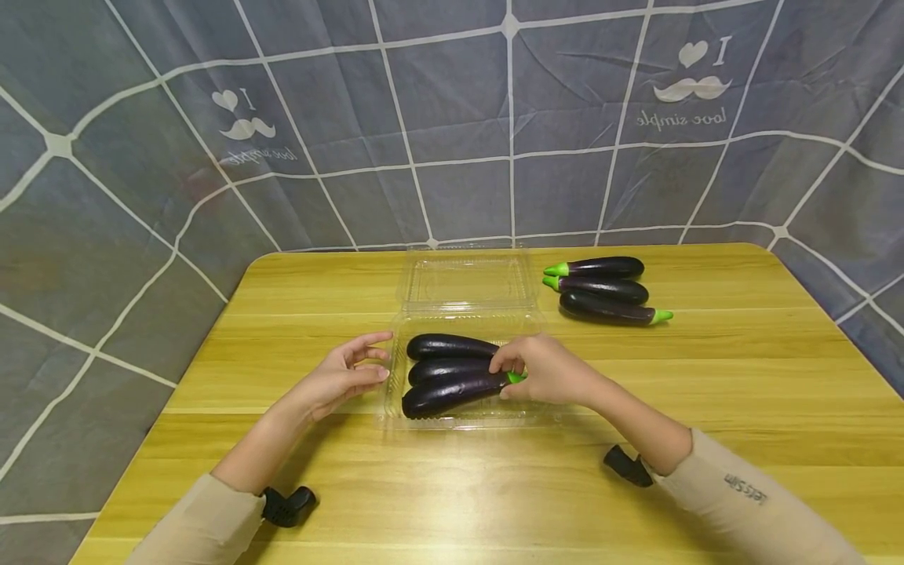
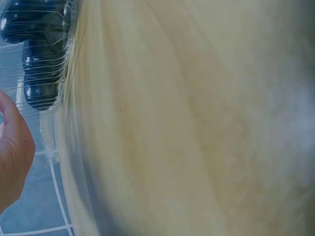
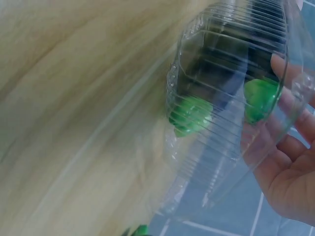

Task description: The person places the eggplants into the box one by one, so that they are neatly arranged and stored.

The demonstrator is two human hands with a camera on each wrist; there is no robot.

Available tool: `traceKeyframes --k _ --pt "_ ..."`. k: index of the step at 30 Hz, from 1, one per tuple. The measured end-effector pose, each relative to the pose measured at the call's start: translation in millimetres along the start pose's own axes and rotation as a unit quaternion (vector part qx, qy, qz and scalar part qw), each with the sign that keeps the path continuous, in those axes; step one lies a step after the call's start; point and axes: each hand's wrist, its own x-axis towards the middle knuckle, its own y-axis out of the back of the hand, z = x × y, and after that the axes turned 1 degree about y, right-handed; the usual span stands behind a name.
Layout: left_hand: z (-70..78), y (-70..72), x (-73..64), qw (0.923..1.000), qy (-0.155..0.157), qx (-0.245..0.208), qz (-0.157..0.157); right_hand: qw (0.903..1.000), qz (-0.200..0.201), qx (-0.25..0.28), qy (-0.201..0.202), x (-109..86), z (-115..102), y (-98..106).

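Observation:
In the head view, three dark purple eggplants lie side by side in a clear plastic clamshell container (image 1: 459, 422). My right hand (image 1: 547, 370) pinches the stem end of the front eggplant (image 1: 452, 392), fingers on the far side and thumb on the near side. The middle eggplant (image 1: 445, 369) and the back eggplant (image 1: 448, 345) lie beside it, their right ends hidden by that hand. My left hand (image 1: 339, 375) is at the container's left edge, fingers loosely bent and holding nothing. In the right wrist view, a green stem (image 3: 261, 98) shows between fingers and thumb.
The container's clear lid (image 1: 469, 281) lies folded open behind it. Three more eggplants (image 1: 607, 290) rest at the back right of the wooden table (image 1: 741, 377). A grey cloth (image 1: 459, 110) with white lines hangs behind the table.

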Motion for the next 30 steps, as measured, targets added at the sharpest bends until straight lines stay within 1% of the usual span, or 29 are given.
traceKeyframes --k 8,14,19,30 --pt "-1.6 0.4 -0.2 1.0000 -0.001 0.000 -0.002 1.0000 -0.004 -0.005 0.004 3.3 0 -8" --pt "-1.2 0.4 -0.5 1.0000 -0.001 0.001 0.001 0.9998 -0.017 0.005 -0.008 4.4 0 -13" --pt "-1.0 0.3 -0.4 1.0000 -0.001 0.001 -0.001 0.9996 -0.022 0.014 -0.014 4.0 1 -15" --pt "-1.9 1.2 0.2 1.0000 0.000 -0.003 -0.002 0.9990 -0.034 0.027 -0.007 3.7 2 -15"
